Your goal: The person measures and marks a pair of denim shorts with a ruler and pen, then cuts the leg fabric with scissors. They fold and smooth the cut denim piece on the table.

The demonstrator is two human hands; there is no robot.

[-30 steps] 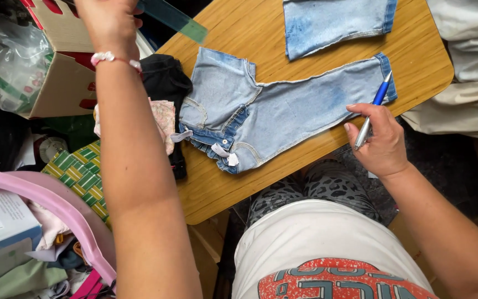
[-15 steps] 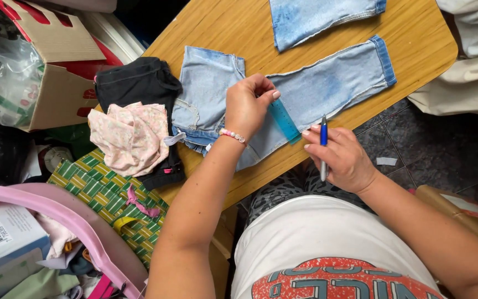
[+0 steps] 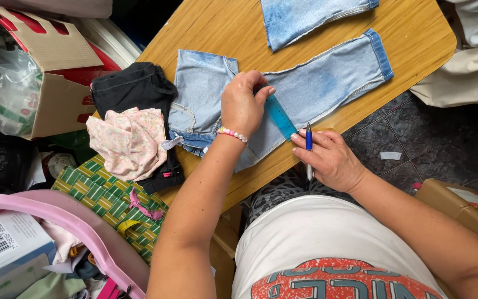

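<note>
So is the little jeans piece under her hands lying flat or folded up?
Flat. The denim piece lies spread on the wooden table, the left hand pressing a teal ruler onto it.
</note>
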